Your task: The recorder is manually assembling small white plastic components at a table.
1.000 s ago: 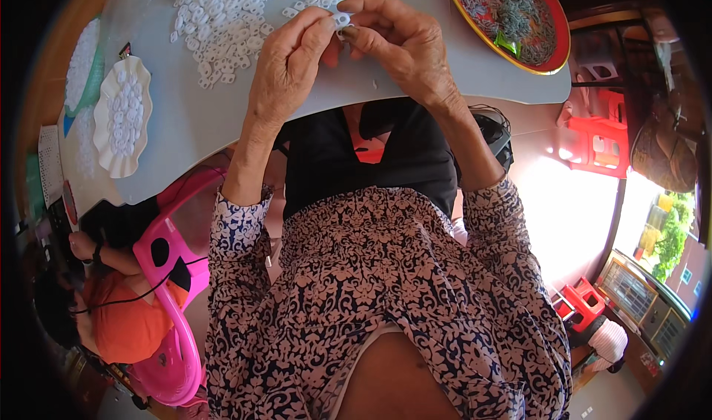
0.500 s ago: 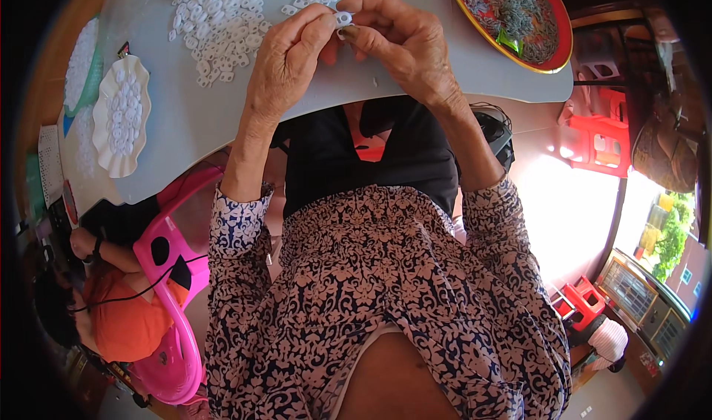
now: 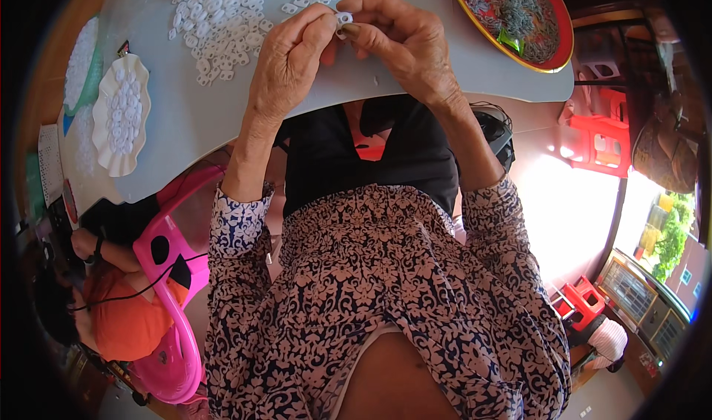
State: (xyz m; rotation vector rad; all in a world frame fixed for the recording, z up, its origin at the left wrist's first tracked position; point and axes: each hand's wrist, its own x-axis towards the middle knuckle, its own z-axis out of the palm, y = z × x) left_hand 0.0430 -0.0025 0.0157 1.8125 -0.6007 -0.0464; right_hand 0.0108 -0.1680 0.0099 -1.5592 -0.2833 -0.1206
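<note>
Over the table's near edge my two hands meet fingertip to fingertip around one small white plastic piece (image 3: 344, 18), oval with a hole in it. My left hand (image 3: 291, 56) pinches its left side between thumb and finger. From the other side my right hand (image 3: 408, 45) is closed on the same piece, the thumb pressed against it. The fingertips cover part of the piece. Just beyond my left hand spreads a heap of similar white pieces (image 3: 222, 30). A wavy-edged white dish (image 3: 106, 134) on the left holds more small white pieces.
A red round tray (image 3: 565, 38) with a yellow rim holds many small grey metal-looking parts and a green scrap. At far left stands a green container (image 3: 95, 79) of white pieces. A person in orange (image 3: 130, 312) sits on a pink chair (image 3: 194, 346). Red stools (image 3: 601, 145) stand right.
My right thumb has shifted slightly over the white piece, which has turned a little between my fingers. Both hands stay in nearly the same place.
</note>
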